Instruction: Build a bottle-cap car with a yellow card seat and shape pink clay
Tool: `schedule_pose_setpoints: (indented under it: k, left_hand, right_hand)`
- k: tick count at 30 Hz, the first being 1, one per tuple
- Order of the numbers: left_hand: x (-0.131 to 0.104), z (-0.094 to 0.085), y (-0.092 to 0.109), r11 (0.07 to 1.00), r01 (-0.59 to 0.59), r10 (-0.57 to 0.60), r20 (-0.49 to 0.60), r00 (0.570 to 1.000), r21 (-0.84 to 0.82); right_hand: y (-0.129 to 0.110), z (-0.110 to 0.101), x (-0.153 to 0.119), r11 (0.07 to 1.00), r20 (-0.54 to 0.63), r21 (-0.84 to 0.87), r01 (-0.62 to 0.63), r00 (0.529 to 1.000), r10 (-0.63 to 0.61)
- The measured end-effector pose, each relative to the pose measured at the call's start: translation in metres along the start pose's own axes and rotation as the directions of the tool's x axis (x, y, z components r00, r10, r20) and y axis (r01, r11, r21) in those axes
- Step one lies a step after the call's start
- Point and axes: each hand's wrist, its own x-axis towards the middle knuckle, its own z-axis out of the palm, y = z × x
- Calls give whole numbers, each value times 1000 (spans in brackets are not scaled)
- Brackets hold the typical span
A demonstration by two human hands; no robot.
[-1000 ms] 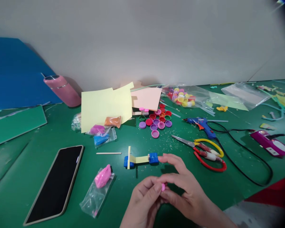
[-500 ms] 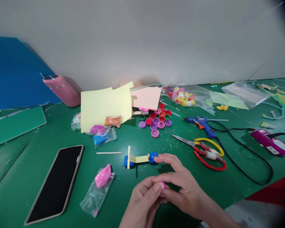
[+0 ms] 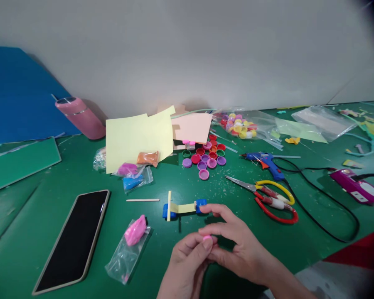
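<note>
Between the thumb and fingers of my left hand [image 3: 188, 259] is a small piece of pink clay [image 3: 207, 238]. My right hand [image 3: 237, 241] meets it from the right, its thumb and a fingertip at the same piece, its index finger stretched out near a small blue and pale yellow assembly [image 3: 183, 208]. That assembly lies on the green table [image 3: 162, 257] just beyond my hands. Left of them rests a clear bag [image 3: 124, 259] with a pink clay lump [image 3: 135, 231]. A thin white stick [image 3: 142, 200] lies behind the bag.
A black phone [image 3: 73, 241] lies at left. Scissors [image 3: 268, 199], a blue glue gun [image 3: 263, 163] and its black cord are at right. Colourful caps [image 3: 204, 160], yellow foam sheets [image 3: 137, 137] and clay packets sit farther back. A pink bottle [image 3: 81, 118] leans against the wall.
The pink piece has shifted slightly left between my fingers, and my right fingertips have moved a little left with it. The objects on the table have stayed in place.
</note>
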Motion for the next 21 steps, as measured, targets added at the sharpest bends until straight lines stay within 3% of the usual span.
schedule_pose_setpoints:
  k: [16,21]
  left_hand:
    - [3,-4,-5,1000,-15,15,-13,1000,-1]
    - [3,-7,-7,999,-5,2,62,998,42]
  right_hand:
    - [6,3,-1,1000,-28,16,-4,1000,4]
    - [7,2,-1,998,-31,60,-21,999,22]
